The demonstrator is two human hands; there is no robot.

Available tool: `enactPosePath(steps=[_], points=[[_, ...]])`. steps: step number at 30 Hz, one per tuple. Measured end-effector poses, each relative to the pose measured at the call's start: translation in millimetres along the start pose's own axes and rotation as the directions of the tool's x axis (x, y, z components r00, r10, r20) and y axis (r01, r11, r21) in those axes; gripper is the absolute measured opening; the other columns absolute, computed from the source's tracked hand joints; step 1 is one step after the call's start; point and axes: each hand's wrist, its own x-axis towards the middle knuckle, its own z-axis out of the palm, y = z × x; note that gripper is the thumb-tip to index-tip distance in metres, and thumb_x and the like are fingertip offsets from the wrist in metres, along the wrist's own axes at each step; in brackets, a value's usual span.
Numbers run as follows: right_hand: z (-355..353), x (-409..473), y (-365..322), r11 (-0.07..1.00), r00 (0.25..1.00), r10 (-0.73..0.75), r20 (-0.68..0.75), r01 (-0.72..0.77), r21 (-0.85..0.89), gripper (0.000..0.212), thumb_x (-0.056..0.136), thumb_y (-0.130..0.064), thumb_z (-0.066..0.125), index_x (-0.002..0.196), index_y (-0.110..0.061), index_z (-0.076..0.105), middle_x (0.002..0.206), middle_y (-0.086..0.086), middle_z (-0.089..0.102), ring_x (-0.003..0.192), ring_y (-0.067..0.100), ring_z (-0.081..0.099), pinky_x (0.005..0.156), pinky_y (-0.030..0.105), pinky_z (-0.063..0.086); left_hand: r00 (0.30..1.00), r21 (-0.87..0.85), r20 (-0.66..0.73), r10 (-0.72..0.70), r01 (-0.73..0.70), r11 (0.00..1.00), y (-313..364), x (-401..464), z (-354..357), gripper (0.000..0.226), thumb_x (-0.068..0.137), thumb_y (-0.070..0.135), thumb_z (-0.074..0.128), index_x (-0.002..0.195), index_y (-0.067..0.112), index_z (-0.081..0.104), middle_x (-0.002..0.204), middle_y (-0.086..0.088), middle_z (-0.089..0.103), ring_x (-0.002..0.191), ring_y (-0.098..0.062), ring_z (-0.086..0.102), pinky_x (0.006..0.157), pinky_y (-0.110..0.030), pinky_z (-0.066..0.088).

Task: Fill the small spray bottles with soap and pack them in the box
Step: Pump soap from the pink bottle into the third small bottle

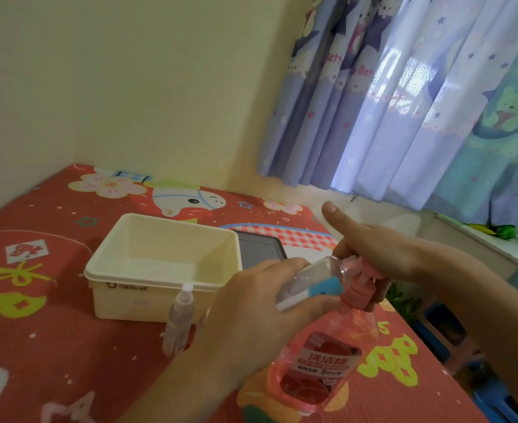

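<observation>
My left hand (pixel 251 309) curls around a small clear spray bottle (pixel 309 282), which I hold tipped almost on its side, its open mouth up against the pink pump head of the soap bottle (pixel 315 364). The fingers wrap the small bottle's body and its blue label shows just past my fingertips. My right hand (pixel 382 254) sits on top of the pump, fingers curled over the pink head, thumb sticking straight up and free. The soap bottle stands upright on the red patterned mat (pixel 38 331), pink liquid showing through its sides. A second small spray bottle (pixel 180 319) with its white cap on stands on the mat just in front of the cream box (pixel 160 264), which lies open. A dark flat lid (pixel 260 250) lies just behind the box.
</observation>
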Motion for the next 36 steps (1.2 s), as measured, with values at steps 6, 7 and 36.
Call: enactPosePath(steps=[6, 7, 36], points=[[11.1, 9.4, 3.0, 0.99, 0.984, -0.133, -0.117, 0.126, -0.067, 0.083, 0.087, -0.077, 0.016, 0.05, -0.011, 0.05, 0.041, 0.0, 0.044, 0.039, 0.018, 0.043, 0.047, 0.027, 0.044, 0.999, 0.032, -0.031, 0.012, -0.011, 0.999, -4.4, 1.7, 0.2, 0.062, 0.074, 0.087, 0.044, 0.106, 0.037, 0.063, 0.085, 0.008, 0.062, 0.078, -0.011, 0.059, 0.067, -0.043, 0.051], [13.5, 9.8, 3.8, 0.988, 0.982, -0.145, -0.117, 0.138, -0.067, 0.081, 0.088, -0.076, 0.015, 0.048, -0.013, 0.047, 0.042, 0.001, 0.041, 0.04, 0.018, 0.041, 0.047, 0.027, 0.044, 1.0, 0.035, -0.025, 0.004, -0.003, 0.999, -5.6, 1.0, 0.2, 0.062, 0.074, 0.087, 0.043, 0.106, 0.038, 0.062, 0.085, 0.009, 0.062, 0.079, -0.01, 0.058, 0.067, -0.043, 0.051], [10.7, 7.9, 2.8, 0.991, 0.991, -0.125, -0.039, 0.123, -0.045, 0.084, 0.09, -0.074, 0.018, 0.057, -0.005, 0.054, 0.048, 0.011, 0.043, 0.037, 0.024, 0.046, 0.04, 0.025, 0.041, 0.999, -0.031, 0.038, -0.02, 0.021, 0.999, -5.2, 3.6, -3.3, 0.05, 0.076, 0.081, 0.055, 0.1, 0.038, 0.062, 0.083, 0.007, 0.061, 0.066, -0.011, 0.063, 0.061, -0.048, 0.054]])
